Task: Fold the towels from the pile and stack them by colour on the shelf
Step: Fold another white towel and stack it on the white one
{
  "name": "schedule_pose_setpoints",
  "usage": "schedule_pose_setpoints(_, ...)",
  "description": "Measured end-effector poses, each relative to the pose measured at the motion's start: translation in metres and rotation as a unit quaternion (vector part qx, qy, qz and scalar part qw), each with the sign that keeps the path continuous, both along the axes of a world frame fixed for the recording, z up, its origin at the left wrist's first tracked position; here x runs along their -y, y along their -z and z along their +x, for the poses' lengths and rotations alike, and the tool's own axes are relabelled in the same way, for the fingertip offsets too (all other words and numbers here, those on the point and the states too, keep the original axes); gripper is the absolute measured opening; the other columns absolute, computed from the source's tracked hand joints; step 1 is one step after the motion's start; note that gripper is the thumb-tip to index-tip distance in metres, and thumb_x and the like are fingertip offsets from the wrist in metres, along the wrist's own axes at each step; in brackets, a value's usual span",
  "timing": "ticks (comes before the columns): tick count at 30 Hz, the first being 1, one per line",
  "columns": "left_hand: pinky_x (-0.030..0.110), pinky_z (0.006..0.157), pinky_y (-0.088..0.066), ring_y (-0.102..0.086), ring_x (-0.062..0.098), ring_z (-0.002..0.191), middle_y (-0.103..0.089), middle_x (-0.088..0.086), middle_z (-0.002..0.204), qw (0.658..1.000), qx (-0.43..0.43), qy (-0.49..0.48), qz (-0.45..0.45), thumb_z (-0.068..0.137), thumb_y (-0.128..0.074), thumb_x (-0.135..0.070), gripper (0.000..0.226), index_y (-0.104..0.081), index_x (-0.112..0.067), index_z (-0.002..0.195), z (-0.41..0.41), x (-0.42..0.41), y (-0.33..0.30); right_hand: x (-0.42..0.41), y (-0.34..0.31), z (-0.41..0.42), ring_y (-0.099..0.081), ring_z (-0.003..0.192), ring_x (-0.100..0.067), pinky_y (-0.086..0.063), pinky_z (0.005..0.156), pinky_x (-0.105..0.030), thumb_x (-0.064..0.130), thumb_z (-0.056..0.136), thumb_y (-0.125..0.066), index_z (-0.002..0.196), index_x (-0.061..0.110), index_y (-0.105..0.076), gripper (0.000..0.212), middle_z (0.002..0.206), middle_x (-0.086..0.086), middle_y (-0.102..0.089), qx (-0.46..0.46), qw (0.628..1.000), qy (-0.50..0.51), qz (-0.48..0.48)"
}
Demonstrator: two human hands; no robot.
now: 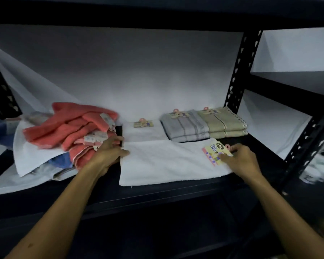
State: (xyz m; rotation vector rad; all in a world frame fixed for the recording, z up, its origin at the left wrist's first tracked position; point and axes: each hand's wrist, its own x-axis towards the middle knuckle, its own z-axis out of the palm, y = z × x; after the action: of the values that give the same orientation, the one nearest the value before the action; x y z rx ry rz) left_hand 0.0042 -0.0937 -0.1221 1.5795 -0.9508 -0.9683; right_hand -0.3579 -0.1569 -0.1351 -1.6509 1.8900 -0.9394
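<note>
I observed a flat white terry towel [165,161] lying at the front of the black metal shelf [176,191]. The left hand [108,152] pinched its left edge; the right hand [239,159] gripped its right edge at the card label [212,151]. Folded grey towels [185,128] and folded beige towels [224,122] stood behind, and the unfolded coral towel pile [73,128] lay left.
</note>
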Motion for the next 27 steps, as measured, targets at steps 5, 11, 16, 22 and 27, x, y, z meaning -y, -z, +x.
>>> schedule_pose_setpoints(5,0.019,0.056,-0.048,-0.058,0.019,0.070,-0.057,0.010,0.080,0.996,0.089,-0.018,0.011,0.080,-0.071,0.009,0.048,-0.053,-0.014,0.118,-0.009,-0.009,0.007,0.014,-0.003,-0.011,-0.061,0.091,-0.027,-0.044,0.071,-0.032,0.034,0.084,-0.074,0.110,0.013,-0.065,0.034,0.091,-0.004,-0.062,-0.057,0.997,-0.047,0.031)
schedule_pose_setpoints(11,0.031,0.072,-0.050,-0.057,0.021,0.086,-0.057,0.008,0.101,0.969,0.245,-0.022,-0.008,0.078,-0.069,0.005,0.060,-0.051,-0.017,0.131,-0.022,-0.015,0.013,0.020,-0.003,-0.009,-0.048,0.120,-0.035,-0.045,0.095,-0.043,0.033,0.082,-0.072,0.137,0.021,-0.049,0.061,0.132,-0.012,-0.052,-0.247,0.963,-0.097,-0.052)
schedule_pose_setpoints(16,0.027,0.096,-0.035,-0.041,0.005,0.118,-0.054,-0.015,0.121,0.873,0.458,0.131,-0.106,0.067,-0.073,-0.066,0.055,-0.062,-0.037,0.112,-0.047,-0.057,0.010,0.009,0.003,-0.013,-0.044,0.126,0.000,-0.037,0.107,-0.027,0.050,0.073,-0.077,0.117,0.035,-0.067,0.047,0.128,0.017,-0.058,-0.142,0.895,-0.419,-0.059)
schedule_pose_setpoints(22,0.040,0.085,-0.053,-0.058,0.008,0.095,-0.068,-0.009,0.101,0.821,0.522,0.177,-0.150,0.084,-0.074,-0.034,0.023,-0.074,-0.019,0.102,-0.034,-0.071,0.023,0.017,0.022,-0.026,-0.047,0.125,0.011,-0.033,0.115,-0.034,0.037,0.083,-0.073,0.100,0.047,-0.070,0.020,0.123,0.028,-0.059,-0.099,0.887,-0.444,-0.084)
schedule_pose_setpoints(27,0.037,0.074,-0.050,-0.060,0.028,0.086,-0.065,0.013,0.094,0.714,0.608,0.061,-0.341,0.081,-0.055,0.008,0.017,-0.070,0.003,0.089,-0.035,-0.083,0.020,0.012,0.026,-0.029,-0.044,0.129,0.008,-0.032,0.115,-0.027,0.024,0.090,-0.069,0.113,0.031,-0.071,0.025,0.129,0.025,-0.058,-0.084,0.888,-0.442,-0.091)
